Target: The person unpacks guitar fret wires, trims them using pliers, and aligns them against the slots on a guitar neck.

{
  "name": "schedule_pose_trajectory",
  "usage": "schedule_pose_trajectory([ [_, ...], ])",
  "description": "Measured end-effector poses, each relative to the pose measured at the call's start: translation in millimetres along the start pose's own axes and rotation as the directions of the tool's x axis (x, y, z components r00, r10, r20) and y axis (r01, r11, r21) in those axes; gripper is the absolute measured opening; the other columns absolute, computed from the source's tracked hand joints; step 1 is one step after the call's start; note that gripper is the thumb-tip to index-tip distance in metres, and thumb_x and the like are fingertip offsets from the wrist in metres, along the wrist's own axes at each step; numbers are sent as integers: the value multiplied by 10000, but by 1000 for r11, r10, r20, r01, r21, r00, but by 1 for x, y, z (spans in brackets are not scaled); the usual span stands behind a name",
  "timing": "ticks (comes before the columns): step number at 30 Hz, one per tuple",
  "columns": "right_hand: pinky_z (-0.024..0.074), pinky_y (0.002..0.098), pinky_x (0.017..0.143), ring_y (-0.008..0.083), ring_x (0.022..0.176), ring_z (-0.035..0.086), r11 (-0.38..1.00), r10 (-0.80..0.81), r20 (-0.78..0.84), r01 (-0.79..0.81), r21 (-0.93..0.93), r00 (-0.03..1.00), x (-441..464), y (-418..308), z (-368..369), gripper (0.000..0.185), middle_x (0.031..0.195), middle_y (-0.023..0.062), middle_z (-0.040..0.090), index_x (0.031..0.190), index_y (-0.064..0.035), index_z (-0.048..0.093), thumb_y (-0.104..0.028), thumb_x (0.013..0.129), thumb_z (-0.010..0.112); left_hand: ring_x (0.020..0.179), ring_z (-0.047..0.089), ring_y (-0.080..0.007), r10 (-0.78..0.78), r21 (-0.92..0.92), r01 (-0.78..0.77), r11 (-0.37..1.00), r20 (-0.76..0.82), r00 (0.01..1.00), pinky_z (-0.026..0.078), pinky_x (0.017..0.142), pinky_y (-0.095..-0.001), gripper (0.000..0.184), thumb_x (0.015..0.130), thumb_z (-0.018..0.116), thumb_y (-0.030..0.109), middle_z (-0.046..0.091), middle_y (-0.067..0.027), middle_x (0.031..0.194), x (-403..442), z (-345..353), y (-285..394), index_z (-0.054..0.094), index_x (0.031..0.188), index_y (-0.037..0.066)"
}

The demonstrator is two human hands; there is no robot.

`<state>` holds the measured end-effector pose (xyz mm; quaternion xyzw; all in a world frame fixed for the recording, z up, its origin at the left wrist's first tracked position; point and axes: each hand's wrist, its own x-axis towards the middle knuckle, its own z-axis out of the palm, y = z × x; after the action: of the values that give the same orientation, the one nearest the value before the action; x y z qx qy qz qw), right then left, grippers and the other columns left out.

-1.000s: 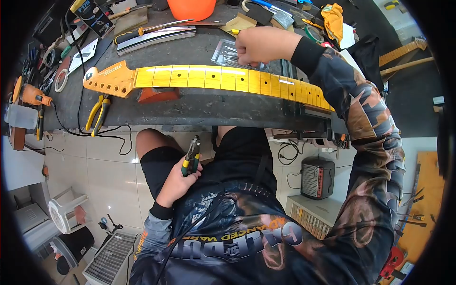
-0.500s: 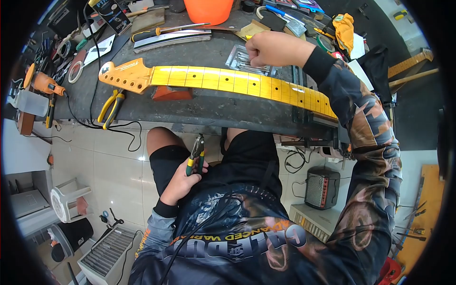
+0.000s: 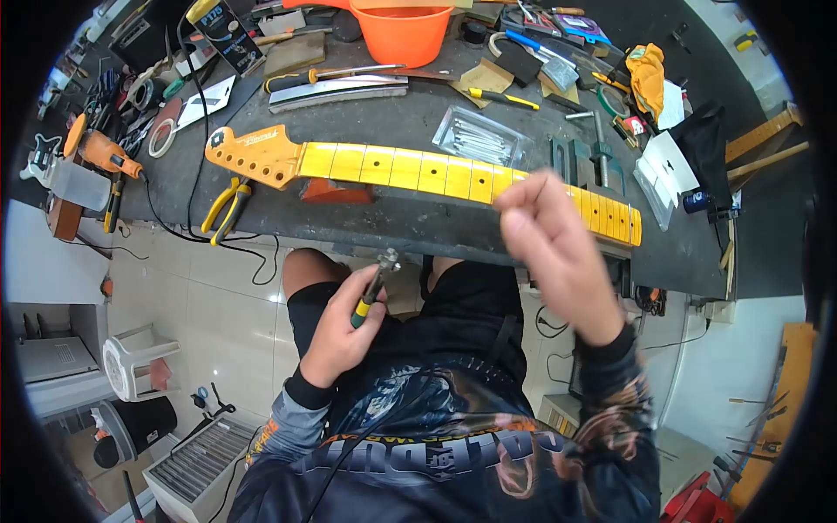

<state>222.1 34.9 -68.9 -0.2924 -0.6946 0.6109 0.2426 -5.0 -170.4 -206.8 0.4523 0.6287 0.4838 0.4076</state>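
My left hand (image 3: 340, 331) is closed around a plier-like cutter (image 3: 377, 288) with green and yellow grips, its metal jaws pointing up near the bench's front edge. Over the upper part of a guitar neck (image 3: 405, 171), my right hand (image 3: 562, 253) has its fingers pinched together; anything between them is too blurred to make out. The neck has a yellow dotted fingerboard and an orange headstock at left, with an orange-red block (image 3: 336, 191) under it. Just behind the neck lies a clear tray (image 3: 452, 118) holding several thin metal strips (image 3: 475, 139).
Yellow-black pliers (image 3: 225, 211) lie below the headstock. An orange bucket (image 3: 403, 39) stands at the back, near a screwdriver (image 3: 305, 78) and a yellow-black cutter knife (image 3: 504, 98). Dark metal vise parts (image 3: 602, 161) are behind the neck's right end. A cable hangs off the bench at left.
My right hand has come away from the clear tray, toward me and over the neck. My left hand still grips the cutter, now turned slightly. The whole view has shifted a little.
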Motion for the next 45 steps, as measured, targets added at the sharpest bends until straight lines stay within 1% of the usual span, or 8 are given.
schedule_pose_trajectory([
  [2, 456, 237, 849, 46, 947, 529, 981, -35, -35, 41, 188, 999, -16, 24, 19, 138, 1062, -23, 575, 1292, -17, 578, -91, 1177, 597, 1031, 641, -190, 83, 63, -84, 994, 22, 996, 536, 1009, -353, 492, 1023, 622, 29, 657, -78, 1126, 7, 6, 14, 591, 1512, -17],
  [6, 428, 221, 783, 22, 885, 495, 965, -30, -82, 50, 258, 996, -26, 46, 33, 120, 998, -41, 569, 1286, -14, 589, -83, 1188, 581, 1045, 679, -219, 186, 142, -193, 971, 57, 981, 540, 1015, -360, 481, 1016, 658, 20, 696, -104, 1146, 18, 18, 42, 595, 1491, -21],
  [11, 427, 223, 778, 24, 874, 491, 958, -2, -96, 30, 286, 995, -34, 52, 39, 112, 984, -38, 572, 1266, -8, 604, -89, 1192, 581, 1150, 719, -276, 153, 175, -168, 970, 97, 983, 541, 1066, -399, 529, 990, 681, -9, 711, -158, 1254, 23, 25, 59, 593, 1512, -9],
  [13, 436, 226, 787, 29, 877, 506, 966, -38, -123, 67, 249, 992, -35, 51, 41, 113, 980, -31, 590, 1263, -3, 609, -87, 1191, 583, 1230, 703, -358, 165, 231, -188, 955, 113, 980, 526, 1106, -423, 582, 958, 690, -31, 696, -199, 1320, 23, 25, 62, 587, 1530, 0],
  [16, 450, 233, 789, 36, 874, 526, 975, -45, -114, 69, 211, 992, -34, 53, 42, 116, 967, -21, 616, 1269, -1, 610, -81, 1188, 588, 1259, 673, -414, 133, 229, -157, 961, 116, 984, 512, 1125, -431, 623, 934, 690, -47, 679, -218, 1354, 21, 27, 66, 581, 1545, 7],
  [35, 455, 255, 702, 55, 779, 537, 978, -204, -162, 207, 5, 966, -32, 78, 48, 130, 911, 15, 654, 1283, 3, 641, -36, 1162, 618, 1182, 698, -382, 38, 261, -63, 963, 96, 995, 529, 1077, -412, 647, 933, 673, -56, 682, -204, 1261, 14, 31, 67, 563, 1569, -4],
  [41, 468, 269, 707, 79, 778, 562, 978, -208, -140, 209, -11, 968, -32, 84, 48, 129, 904, 33, 663, 1279, -1, 647, -27, 1154, 626, 1146, 721, -363, 61, 246, -77, 966, 73, 995, 546, 1055, -408, 541, 1001, 660, -18, 706, -204, 1265, 8, 34, 60, 585, 1537, -25],
  [45, 474, 273, 708, 96, 774, 580, 970, -243, -131, 238, -51, 961, -30, 88, 50, 128, 912, 50, 678, 1273, -6, 651, -24, 1147, 634, 1157, 735, -338, 62, 248, -70, 966, 38, 997, 550, 1043, -405, 406, 1074, 673, 77, 732, -223, 1281, 5, 36, 60, 631, 1463, -35],
])
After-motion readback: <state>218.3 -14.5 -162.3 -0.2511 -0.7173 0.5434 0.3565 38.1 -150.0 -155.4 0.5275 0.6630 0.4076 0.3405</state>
